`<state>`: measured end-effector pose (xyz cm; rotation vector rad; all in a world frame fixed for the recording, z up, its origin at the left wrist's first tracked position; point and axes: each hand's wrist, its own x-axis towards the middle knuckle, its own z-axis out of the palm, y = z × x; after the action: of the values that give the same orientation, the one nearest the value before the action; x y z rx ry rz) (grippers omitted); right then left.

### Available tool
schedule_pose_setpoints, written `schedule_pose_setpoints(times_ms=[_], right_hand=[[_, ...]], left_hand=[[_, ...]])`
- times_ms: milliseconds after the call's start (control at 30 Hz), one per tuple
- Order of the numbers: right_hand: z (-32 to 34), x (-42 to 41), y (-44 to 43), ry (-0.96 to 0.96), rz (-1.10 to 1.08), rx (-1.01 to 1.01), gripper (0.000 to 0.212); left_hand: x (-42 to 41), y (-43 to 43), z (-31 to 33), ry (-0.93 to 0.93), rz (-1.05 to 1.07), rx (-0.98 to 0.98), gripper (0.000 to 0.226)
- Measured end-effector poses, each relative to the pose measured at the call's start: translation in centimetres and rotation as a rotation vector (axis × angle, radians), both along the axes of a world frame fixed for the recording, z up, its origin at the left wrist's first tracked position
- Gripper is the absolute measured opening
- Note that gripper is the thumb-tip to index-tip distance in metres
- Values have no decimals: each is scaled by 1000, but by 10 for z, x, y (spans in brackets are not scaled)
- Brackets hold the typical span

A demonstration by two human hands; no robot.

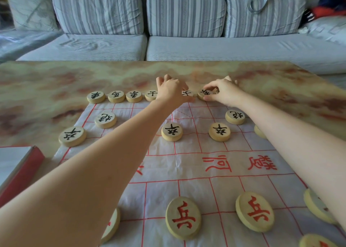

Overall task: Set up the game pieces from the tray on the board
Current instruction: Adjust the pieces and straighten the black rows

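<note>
Two hands work close together at the far edge of the board (249,144). The right hand (223,92) pinches a round piece (204,93) between thumb and fingers, at its place in the back row. The left hand (171,89) is curled over the next place in that row. I cannot tell if it holds something, because its fingers are hidden.

The main risk, I think, is the crowding. The back-row pieces (116,96) lie almost touching, so a small push may shift the neighbours off their points. Both forearms also pass low over the black soldier pieces (171,131). The board is a thin wrinkled sheet on the tabletop (56,78), and it may slide or fold if an arm drags.

All the pieces are thick pale wooden discs; the far ones carry black characters, and the red pieces (183,217) lie near.
</note>
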<state>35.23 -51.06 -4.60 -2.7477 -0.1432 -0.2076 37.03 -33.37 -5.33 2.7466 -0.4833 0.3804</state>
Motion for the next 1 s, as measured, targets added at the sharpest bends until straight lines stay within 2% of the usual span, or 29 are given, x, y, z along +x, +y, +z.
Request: schedule_pose_setpoints(times_ms=[467,600,667,767,1000], right_hand=[[-1,-8,5,-41,-27,40,46],[-1,-11,3,-15,-1,5,54],[4,-15,-6,-15,-3,58,59],[13,-19,-37,-48,-58,216,48],[10,-33,-85,84,-107,299,45]], left_hand=[[-5,-1,-4,-30,7,-4,56],[-8,-1,-2,-26,4,23,61],[-10,-2,-1,-43,-11,-1,65],[-12,-10,1,-57,-61,-5,55],[-13,-53,8,42,-161,-41,44]])
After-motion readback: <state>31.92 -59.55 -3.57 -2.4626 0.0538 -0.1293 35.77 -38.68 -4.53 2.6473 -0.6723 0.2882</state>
